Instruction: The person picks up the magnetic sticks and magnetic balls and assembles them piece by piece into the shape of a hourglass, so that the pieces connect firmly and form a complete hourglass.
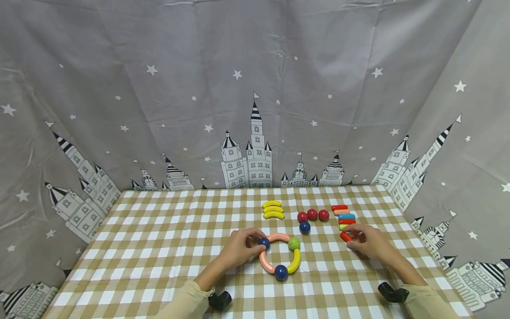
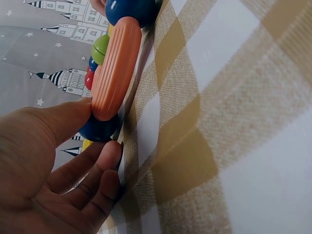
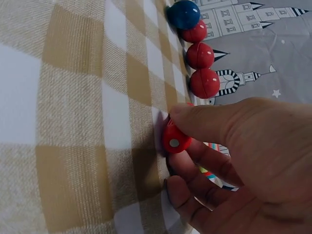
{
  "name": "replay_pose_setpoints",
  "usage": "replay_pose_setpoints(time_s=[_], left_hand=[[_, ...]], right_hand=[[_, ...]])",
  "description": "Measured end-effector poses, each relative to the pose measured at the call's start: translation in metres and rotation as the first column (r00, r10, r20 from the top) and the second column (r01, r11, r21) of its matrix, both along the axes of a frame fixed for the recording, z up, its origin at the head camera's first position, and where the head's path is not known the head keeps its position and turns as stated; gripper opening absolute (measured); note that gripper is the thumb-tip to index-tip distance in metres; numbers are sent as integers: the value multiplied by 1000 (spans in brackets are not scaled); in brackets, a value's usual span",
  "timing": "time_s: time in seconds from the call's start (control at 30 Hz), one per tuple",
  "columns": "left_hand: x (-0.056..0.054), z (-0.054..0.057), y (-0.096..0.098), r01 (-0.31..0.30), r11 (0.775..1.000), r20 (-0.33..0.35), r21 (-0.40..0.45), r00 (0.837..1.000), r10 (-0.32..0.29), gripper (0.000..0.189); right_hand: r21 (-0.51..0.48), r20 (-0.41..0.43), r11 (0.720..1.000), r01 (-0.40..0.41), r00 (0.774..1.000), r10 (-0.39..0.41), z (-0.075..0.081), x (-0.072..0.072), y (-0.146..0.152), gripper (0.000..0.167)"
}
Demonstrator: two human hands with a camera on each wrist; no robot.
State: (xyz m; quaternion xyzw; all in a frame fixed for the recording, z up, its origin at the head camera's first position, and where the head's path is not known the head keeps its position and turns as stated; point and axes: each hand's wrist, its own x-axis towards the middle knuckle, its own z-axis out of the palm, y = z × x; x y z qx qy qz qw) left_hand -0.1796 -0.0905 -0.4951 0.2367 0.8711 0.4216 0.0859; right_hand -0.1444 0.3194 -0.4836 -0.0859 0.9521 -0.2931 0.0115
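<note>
Right wrist view: the right hand (image 3: 248,158) is pinching a short red bar (image 3: 176,139) between thumb and forefinger, the other fingers curling loosely below, and a pale disc is showing on the bar's near end. Whether the bar is touching the checked cloth (image 1: 151,248) is not quite showing. Away to its left, the left hand (image 1: 238,246) is grasping a blue ball (image 1: 264,243) with its thumb and fingertips. That ball is forming one joint of a ring (image 1: 264,263) lying on the cloth, where an upper pink curve (image 1: 279,236), a green ball (image 1: 294,243), a yellow curve (image 1: 295,261) and a nearer blue ball (image 1: 281,273) are completing the circle. The step in hand is seemingly taking up the bar while steadying the ring; doing it well is probably asking for a light left grip, so the joints are not parting, and a right pinch along the bar's sides, leaving the disc end uncovered. Just beyond the right hand, a row of coloured bars (image 1: 346,216) is lying close, so lifting straight up is likely safer than dragging. Farther out, three red balls (image 1: 312,214), a loose blue ball (image 1: 304,227) and three yellow pieces (image 1: 273,209) are resting.
</note>
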Motion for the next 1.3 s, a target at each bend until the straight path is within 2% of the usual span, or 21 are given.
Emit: replay_pose_setpoints(time_s=[0.37, 0.6, 0.87, 1.1, 1.3], left_hand=[[0, -2, 0, 2, 1000, -7, 4, 1000, -2, 19], [0, -2, 0, -3, 1000, -13, 11, 1000, 3, 19], [0, -1, 2, -7, 1000, -17, 18, 1000, 8, 19], [-1, -1, 4, -15, 1000, -18, 20, 1000, 16, 19], [-2, -1, 4, -23, 1000, -16, 17, 1000, 23, 20]], right_hand=[[-20, 15, 998, -61, 998, 62, 6, -1, -4, 30], [-38, 50, 997, -69, 996, 71, 15, 2, -8, 30], [-189, 29, 976, -110, 993, 118, 23, 7, -26, 30], [-284, 22, 955, -90, 995, 101, 31, 8, -51, 28], [-369, 6, 926, -81, 996, 89, 31, 6, -69, 32]])
